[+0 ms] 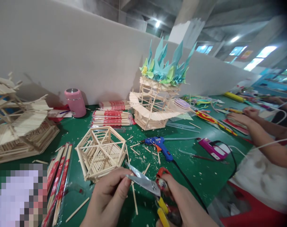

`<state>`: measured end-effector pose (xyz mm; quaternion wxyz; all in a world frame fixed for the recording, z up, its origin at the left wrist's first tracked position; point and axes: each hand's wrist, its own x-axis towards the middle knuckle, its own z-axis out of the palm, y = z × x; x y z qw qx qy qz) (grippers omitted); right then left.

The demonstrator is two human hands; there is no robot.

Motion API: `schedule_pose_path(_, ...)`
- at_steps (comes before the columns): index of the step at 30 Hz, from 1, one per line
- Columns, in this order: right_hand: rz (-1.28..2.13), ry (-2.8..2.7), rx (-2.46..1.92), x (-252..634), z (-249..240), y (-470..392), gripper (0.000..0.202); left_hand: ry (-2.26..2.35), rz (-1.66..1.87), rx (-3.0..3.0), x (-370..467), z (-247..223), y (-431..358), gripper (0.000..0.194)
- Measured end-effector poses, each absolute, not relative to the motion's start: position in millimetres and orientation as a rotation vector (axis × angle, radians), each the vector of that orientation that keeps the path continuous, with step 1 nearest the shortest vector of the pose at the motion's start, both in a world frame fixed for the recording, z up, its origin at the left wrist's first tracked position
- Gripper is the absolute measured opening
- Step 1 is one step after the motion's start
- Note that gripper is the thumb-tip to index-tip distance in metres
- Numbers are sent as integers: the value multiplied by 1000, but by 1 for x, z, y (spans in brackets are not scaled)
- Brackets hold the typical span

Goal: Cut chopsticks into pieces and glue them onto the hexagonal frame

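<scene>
Scissors (pixel 146 184) with silver blades and red and yellow handles are gripped in my right hand (pixel 183 197). The blades are spread apart and point left. My left hand (pixel 109 194) is closed in a pinch by the blade tips, thumb against forefinger; what it holds is too small or hidden to make out. Just behind it stands a hexagonal frame (pixel 100 146) glued from wooden sticks, with spokes across its top. Cut pieces of stick and a long thin stick (pixel 135 198) lie under and around the blades.
A blue glue gun (pixel 158 146) lies behind the scissors, its cord trailing right. Bundled chopsticks (pixel 111 118), a pink flask (pixel 74 102) and stick-built towers (pixel 152 107) line the white partition (pixel 86 47). A purple power strip (pixel 213 148) lies near another person's arm (pixel 263 138).
</scene>
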<state>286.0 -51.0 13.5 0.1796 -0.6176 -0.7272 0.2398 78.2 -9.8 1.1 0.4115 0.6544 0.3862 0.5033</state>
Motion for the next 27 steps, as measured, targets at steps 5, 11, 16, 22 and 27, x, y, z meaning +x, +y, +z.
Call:
schedule_pose_path(5, 691, -2139, -1643, 290, 15, -48, 52, 893, 1287, 1680, 78, -1, -9, 23)
schedule_pose_path(11, 729, -2128, -1701, 286, 27, -46, 53, 831, 1286, 1722, 77, 0, -8, 31)
schedule_pose_path(16, 805, -2118, -1690, 284, 34, -45, 53, 844, 1224, 1727, 74, 3, -9, 23)
schedule_pose_path(22, 845, -2125, -1643, 283, 34, -45, 55, 830, 1219, 1751, 73, 2, -8, 22)
schedule_pose_path(27, 791, -2125, -1699, 285, 33, -47, 50, 828, 1181, 1781, 73, 3, -6, 22)
